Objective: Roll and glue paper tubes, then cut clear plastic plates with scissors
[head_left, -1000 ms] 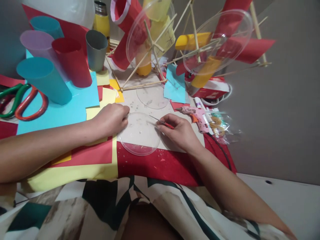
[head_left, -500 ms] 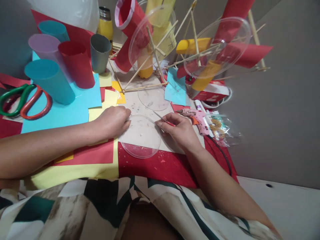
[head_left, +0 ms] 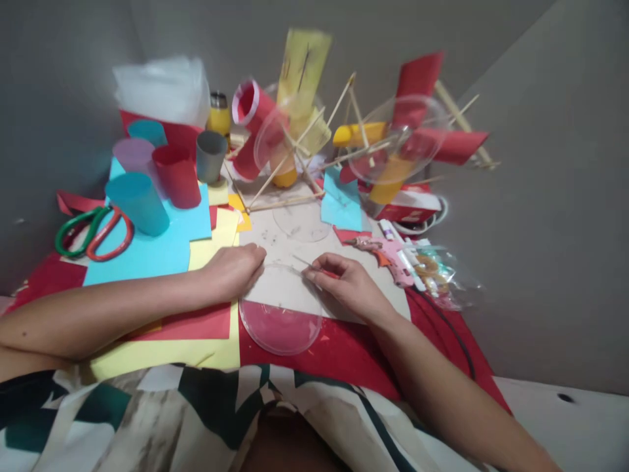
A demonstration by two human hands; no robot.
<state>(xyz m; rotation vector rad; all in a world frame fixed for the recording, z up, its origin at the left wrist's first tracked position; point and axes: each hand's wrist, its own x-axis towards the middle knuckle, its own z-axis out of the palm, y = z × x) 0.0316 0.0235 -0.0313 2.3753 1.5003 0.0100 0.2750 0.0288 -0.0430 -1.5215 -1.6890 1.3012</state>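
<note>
A round clear plastic lid point(head_left: 280, 351) is between my hands, over the edge of the pale board point(head_left: 289, 252) and the red cloth. My left hand point(head_left: 240, 272) is closed at its left rim, fingers curled and appearing to grip it; the fingertips are hidden. My right hand point(head_left: 344, 278) pinches a small tool point(head_left: 303, 260) with a thin metal point and a red handle, near the lid's upper right rim. The point faces up and left, above the board. Another clear disc point(head_left: 302, 226) lies flat farther back on the board.
Paper tubes point(head_left: 140, 206) and large scissors point(head_left: 115, 236) are at left. Behind stands a stick frame point(head_left: 285, 202) with discs and paper tubes, beside a red and orange paper wheel point(head_left: 422, 141). A pink glue gun point(head_left: 390, 255) and a plastic bag point(head_left: 449, 278) lie right.
The view has tilted up, so everything sits lower in the picture. The lid has moved slightly towards my body and now covers more of the red cloth. Both hands keep their grips.
</note>
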